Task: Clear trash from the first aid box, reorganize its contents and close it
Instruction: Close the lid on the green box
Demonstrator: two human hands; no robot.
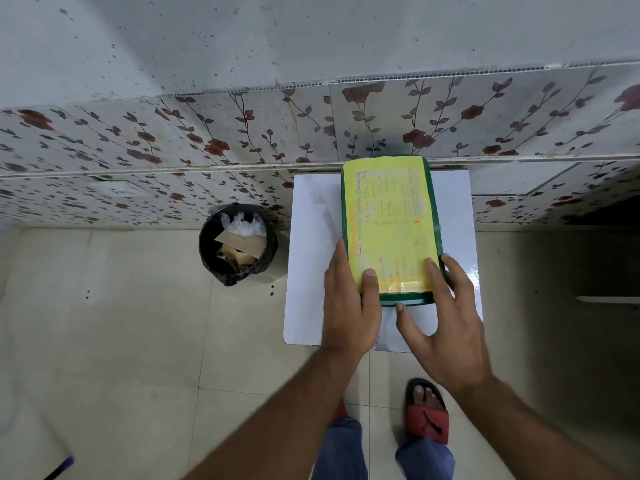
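Head view is being filled by a floral-tiled wall [242, 140] and a pale tiled floor [121, 341]. A white table [311, 237] is being seen against the wall, and the first aid box [391, 223] is lying on it, lid shut, its yellow label facing up inside a green border. Beside the table, on the floor, a black bin [237, 244] is being shown with cardboard scraps and clear plastic inside. The box's near left corner is being pressed by the left hand [349, 306], fingers flat and thumb on the label. The near right corner is being touched by the right hand [446, 323], fingers spread, nothing gripped. Red sandals [427, 417] are being glimpsed below.
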